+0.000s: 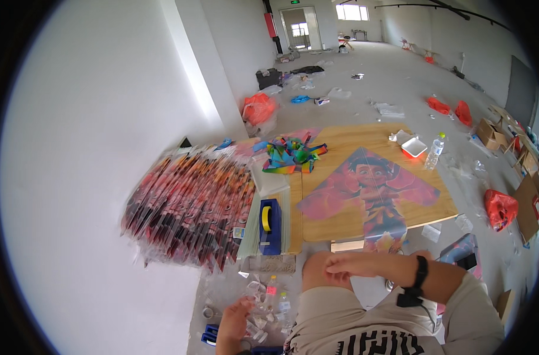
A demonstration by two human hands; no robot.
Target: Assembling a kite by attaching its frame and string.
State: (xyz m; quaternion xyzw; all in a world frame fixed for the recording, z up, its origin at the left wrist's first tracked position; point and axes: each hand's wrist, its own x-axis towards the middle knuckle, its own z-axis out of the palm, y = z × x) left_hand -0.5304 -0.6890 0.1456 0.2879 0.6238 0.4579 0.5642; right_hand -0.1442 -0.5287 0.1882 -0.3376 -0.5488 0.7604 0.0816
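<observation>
My left hand [237, 316] is low at the left, beside my leg and above bottles on the floor. Its fingers are bent together; anything between them is too small to make out. Over my bare knee, my right hand [342, 267] has its fingers curled in, with nothing visible in them. A dark strap circles that forearm. Beyond it a pink and purple kite [373, 183] with a cartoon figure lies spread on the wooden table [322, 228], its lower end hanging over the near edge. A blue tape dispenser [270, 228] with a yellow core stands to its left.
Plastic-wrapped packs [189, 207] are piled along the left wall. Rainbow ribbons [293, 155], a red-and-white tray [414, 148] and a water bottle [435, 151] sit on the table. Below, small bottles [284, 307] lie among litter. Red bags [500, 210] and cardboard are at the right.
</observation>
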